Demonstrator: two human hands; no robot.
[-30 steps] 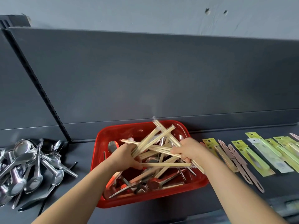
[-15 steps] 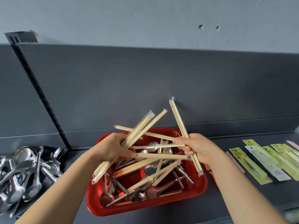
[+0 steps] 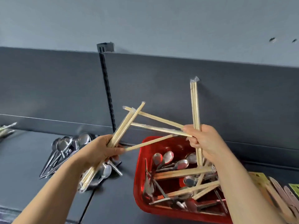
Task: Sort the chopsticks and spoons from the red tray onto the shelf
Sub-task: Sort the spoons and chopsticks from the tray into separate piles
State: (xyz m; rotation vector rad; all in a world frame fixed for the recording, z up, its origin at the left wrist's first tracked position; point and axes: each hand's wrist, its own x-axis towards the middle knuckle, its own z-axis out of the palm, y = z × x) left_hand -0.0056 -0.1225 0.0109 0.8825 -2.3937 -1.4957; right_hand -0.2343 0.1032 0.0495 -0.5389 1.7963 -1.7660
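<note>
No legible text – yellow packs (image 3: 258,178) (print blurred).

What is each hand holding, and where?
Left hand grips a chopstick bundle around its middle. Right hand grips an upright pair mid-length, plus others by their ends.

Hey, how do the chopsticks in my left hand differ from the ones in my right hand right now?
The left bundle, gripped by the left hand, lies near-parallel, slanting up to the right; the right set, in the right hand, splays apart, one pair upright, others pointing left. The left bundle hangs over the spoon pile, the right set over the red tray. Both are pale sticks in clear wrappers.
</note>
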